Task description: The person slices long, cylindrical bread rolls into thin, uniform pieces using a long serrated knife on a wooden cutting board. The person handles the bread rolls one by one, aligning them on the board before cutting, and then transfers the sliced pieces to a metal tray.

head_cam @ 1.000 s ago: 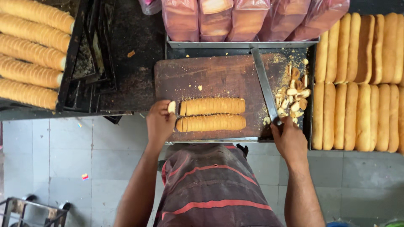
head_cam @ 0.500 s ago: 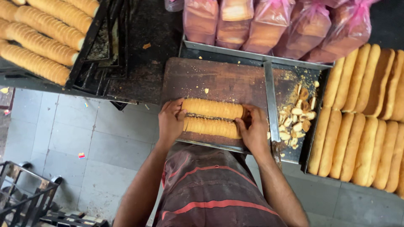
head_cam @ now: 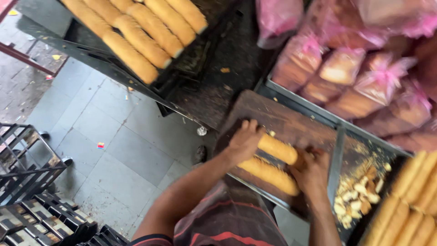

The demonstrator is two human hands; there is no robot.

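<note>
A dark tray (head_cam: 68, 38) holds golden loaves (head_cam: 141, 38). Left hand (head_cam: 243, 141) and right hand (head_cam: 312, 171) clamp two long, browned bread rolls (head_cam: 273, 161) on the wooden board (head_cam: 277, 116).

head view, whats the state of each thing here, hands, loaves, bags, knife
left hand: gripping the left end of the two loaves on the board
right hand: gripping their right end
two long loaves: whole, side by side on the wooden board
long knife: lying flat on the board, unheld
cut bread ends: heaped in a pile
pink bags: filled with bread, tied shut
loaves in dark tray: whole, in rows
</note>
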